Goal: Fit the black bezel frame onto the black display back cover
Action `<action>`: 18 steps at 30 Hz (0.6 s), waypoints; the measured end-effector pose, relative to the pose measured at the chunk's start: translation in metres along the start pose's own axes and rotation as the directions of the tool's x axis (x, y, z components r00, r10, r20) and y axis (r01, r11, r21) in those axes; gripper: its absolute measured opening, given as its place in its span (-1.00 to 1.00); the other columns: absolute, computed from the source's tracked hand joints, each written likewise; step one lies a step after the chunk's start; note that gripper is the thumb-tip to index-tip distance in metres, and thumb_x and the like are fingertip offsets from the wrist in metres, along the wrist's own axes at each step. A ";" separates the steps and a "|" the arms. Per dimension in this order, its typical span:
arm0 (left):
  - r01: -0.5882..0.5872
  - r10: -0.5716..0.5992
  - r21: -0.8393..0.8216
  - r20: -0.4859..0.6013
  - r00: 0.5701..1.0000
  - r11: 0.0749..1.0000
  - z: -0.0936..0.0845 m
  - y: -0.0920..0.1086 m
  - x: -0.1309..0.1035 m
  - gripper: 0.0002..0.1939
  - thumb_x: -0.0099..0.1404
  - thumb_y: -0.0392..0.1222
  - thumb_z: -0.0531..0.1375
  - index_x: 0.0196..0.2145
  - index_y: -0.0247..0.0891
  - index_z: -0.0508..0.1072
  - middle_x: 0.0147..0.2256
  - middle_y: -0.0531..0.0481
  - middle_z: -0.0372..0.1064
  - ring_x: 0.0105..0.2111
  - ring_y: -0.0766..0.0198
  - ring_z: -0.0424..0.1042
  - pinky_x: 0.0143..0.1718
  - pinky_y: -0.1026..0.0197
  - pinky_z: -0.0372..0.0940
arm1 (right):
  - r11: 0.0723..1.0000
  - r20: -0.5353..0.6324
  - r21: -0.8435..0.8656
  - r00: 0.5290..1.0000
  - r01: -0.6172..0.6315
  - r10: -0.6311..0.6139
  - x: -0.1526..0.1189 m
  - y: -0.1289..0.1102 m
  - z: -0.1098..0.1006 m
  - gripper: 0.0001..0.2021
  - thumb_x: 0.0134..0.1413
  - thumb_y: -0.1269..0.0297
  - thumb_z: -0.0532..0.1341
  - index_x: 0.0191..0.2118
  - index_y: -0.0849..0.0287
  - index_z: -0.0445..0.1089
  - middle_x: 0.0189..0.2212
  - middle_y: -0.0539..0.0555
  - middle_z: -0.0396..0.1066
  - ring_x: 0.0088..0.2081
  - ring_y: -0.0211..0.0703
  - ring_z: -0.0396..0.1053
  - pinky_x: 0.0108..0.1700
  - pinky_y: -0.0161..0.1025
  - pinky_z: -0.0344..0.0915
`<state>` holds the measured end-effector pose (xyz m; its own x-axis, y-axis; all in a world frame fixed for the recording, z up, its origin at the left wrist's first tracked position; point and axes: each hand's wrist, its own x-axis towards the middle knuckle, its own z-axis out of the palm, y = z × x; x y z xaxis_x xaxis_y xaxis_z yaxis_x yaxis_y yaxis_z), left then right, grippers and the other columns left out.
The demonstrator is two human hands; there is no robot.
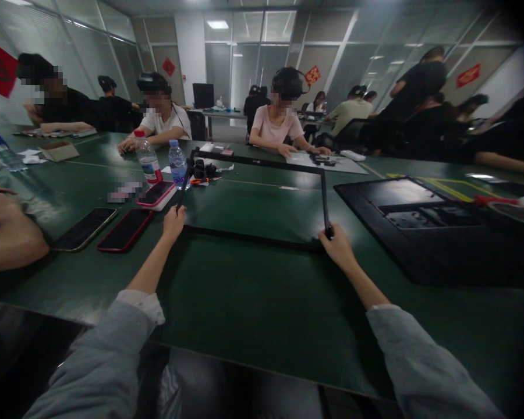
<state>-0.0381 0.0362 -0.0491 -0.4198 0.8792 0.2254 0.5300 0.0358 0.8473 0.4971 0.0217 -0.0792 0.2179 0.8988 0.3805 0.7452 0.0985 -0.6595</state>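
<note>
A thin black laptop screen bezel (253,237), an empty rectangle through which the green tabletop shows, is held up between my two hands. My left hand (173,224) is closed on its left side near the lower corner. On the opposite side, my right hand (338,247) grips the lower right part, fingers wrapped round the edge. The bezel is tilted, its far long edge higher in view. To the right lies a large black laptop casing (402,233), apart from my right hand.
Left of my left hand lie a phone (85,228) and a red-edged phone (126,230). Beyond stand a red-capped bottle (148,157) and a blue-capped bottle (177,163). A co-worker's arm (9,233) rests at the left. Other people sit across the green table (253,302).
</note>
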 end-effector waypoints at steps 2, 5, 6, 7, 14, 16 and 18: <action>0.012 -0.012 0.035 0.005 1.000 0.999 -0.001 -0.002 0.001 -0.62 0.47 0.03 0.04 -0.02 -0.23 0.52 -0.25 -0.12 0.55 -0.11 0.00 0.55 -0.09 0.05 0.39 | 1.000 -0.006 0.012 1.000 0.004 -0.004 0.001 0.004 0.005 -0.43 0.07 0.05 0.20 0.16 0.23 0.35 -0.16 0.26 0.51 -0.11 0.13 0.49 0.03 0.08 0.40; 0.019 -0.019 0.068 0.012 1.000 0.998 0.000 -0.004 0.003 -0.64 0.48 0.01 0.03 -0.03 -0.24 0.51 -0.21 -0.16 0.56 -0.08 -0.03 0.55 -0.06 0.03 0.38 | 0.999 0.013 0.045 0.999 0.030 -0.031 0.003 0.010 0.007 -0.50 0.06 0.09 0.19 0.10 0.22 0.36 -0.17 0.24 0.50 -0.11 0.10 0.48 0.03 0.06 0.41; 0.019 -0.020 0.082 0.010 1.000 0.996 0.000 -0.005 0.003 -0.64 0.49 0.00 0.02 -0.02 -0.24 0.50 -0.20 -0.17 0.56 -0.07 -0.03 0.55 -0.05 0.03 0.38 | 0.997 0.026 0.056 0.998 0.051 -0.053 0.005 0.013 0.007 -0.54 0.06 0.11 0.18 0.05 0.20 0.38 -0.16 0.24 0.50 -0.11 0.09 0.47 0.03 0.06 0.41; 0.017 -0.018 0.099 0.010 1.000 0.995 0.001 -0.005 0.004 -0.63 0.49 0.00 0.01 -0.02 -0.25 0.49 -0.20 -0.18 0.56 -0.08 -0.03 0.55 -0.04 0.02 0.37 | 0.995 0.040 0.062 0.996 0.075 -0.077 0.007 0.015 0.007 -0.58 0.07 0.12 0.16 0.02 0.18 0.39 -0.15 0.24 0.50 -0.10 0.08 0.45 0.04 0.06 0.40; -0.104 0.078 0.362 0.088 0.993 0.926 0.000 0.010 -0.010 -0.54 0.52 0.01 -0.06 0.02 -0.35 0.48 -0.12 -0.39 0.55 -0.03 -0.17 0.54 0.06 -0.10 0.33 | 0.982 -0.057 -0.181 0.996 0.052 -0.063 0.025 0.032 0.011 -0.49 0.12 0.18 0.10 0.13 0.28 0.46 -0.12 0.30 0.43 0.04 0.18 0.33 0.25 0.25 0.17; -0.137 0.101 0.448 0.103 0.990 0.883 0.000 0.013 -0.016 -0.52 0.51 0.03 -0.06 -0.02 -0.35 0.52 -0.13 -0.42 0.56 -0.04 -0.24 0.54 0.05 -0.17 0.32 | 0.976 -0.072 -0.217 0.997 0.009 -0.025 0.029 0.036 0.013 -0.49 0.12 0.20 0.09 0.12 0.29 0.50 -0.14 0.30 0.41 0.06 0.20 0.30 0.24 0.26 0.16; -0.164 0.129 0.494 0.104 0.986 0.854 -0.001 0.013 -0.020 -0.54 0.48 0.04 -0.02 -0.10 -0.30 0.57 -0.18 -0.37 0.57 -0.06 -0.25 0.54 0.05 -0.18 0.32 | 0.972 -0.072 -0.237 0.997 -0.005 -0.013 0.030 0.040 0.015 -0.50 0.12 0.19 0.09 0.11 0.28 0.52 -0.11 0.31 0.39 0.06 0.22 0.28 0.22 0.25 0.18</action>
<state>-0.0241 0.0186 -0.0422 -0.2686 0.9213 0.2813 0.8852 0.1208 0.4493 0.5238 0.0591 -0.1036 0.2533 0.8642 0.4347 0.8722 -0.0096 -0.4891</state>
